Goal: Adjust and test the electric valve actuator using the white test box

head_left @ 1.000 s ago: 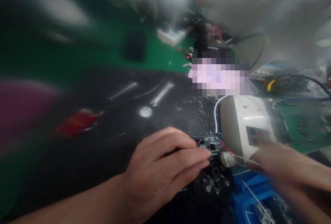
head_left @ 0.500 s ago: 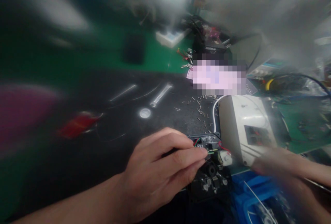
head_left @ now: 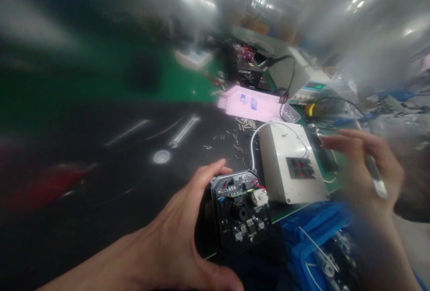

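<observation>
My left hand (head_left: 181,228) is curved round the left side of a black square housing (head_left: 215,206). Its fingers reach past the far edge, and the thumb lies low in front. Inside the housing sits a black circuit board (head_left: 231,226) with a round black part in the middle. A small white motor (head_left: 260,197) with red wires is at its right corner. My right hand (head_left: 372,165), partly blurred, is raised to the right, fingers bent round a slim silver tool (head_left: 379,181) whose exact kind I cannot make out.
A metal box (head_left: 278,141) with a white cable stands behind the housing. A blue bin (head_left: 292,230) with parts is at the lower right. Loose screws (head_left: 238,147), a pink sheet (head_left: 258,105), a wrench (head_left: 184,132) and a round silver disc (head_left: 161,157) lie on the black mat (head_left: 134,170).
My left hand has let go of the wiring on the board and moved to the housing's left side. My right hand has risen from above the blue bin. The view has turned right.
</observation>
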`<state>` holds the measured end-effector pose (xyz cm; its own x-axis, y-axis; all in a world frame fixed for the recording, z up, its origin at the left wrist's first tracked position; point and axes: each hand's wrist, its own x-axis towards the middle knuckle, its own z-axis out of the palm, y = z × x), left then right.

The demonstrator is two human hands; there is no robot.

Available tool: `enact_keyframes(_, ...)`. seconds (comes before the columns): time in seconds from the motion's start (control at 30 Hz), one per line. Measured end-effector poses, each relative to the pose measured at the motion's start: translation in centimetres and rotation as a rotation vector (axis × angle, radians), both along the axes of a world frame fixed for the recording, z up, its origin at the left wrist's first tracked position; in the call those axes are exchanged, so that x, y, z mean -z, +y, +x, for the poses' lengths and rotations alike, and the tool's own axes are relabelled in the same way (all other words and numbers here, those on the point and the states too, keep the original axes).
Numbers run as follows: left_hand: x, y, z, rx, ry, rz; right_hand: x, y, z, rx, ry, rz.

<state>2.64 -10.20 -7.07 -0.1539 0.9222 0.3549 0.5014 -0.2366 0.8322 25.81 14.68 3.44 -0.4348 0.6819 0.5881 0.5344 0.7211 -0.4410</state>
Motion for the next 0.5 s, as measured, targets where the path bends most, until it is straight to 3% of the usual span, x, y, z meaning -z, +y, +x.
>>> enact_keyframes(0.1, 0.6, 0.1, 0.3, 0.020, 0.048, -0.014, 1.3, 4.8, 0.3, -0.094, -0.118, -0.048)
enact_keyframes(0.2, 0.8, 0.2, 0.7, -0.022, -0.005, -0.031, 2.9, 7.7, 0.7, -0.188, -0.214, -0.068)
enact_keyframes(0.5, 0.2, 0.6, 0.9, -0.027, -0.065, -0.069, 4.8, 8.5, 1.0, -0.282, -0.267, 0.050)
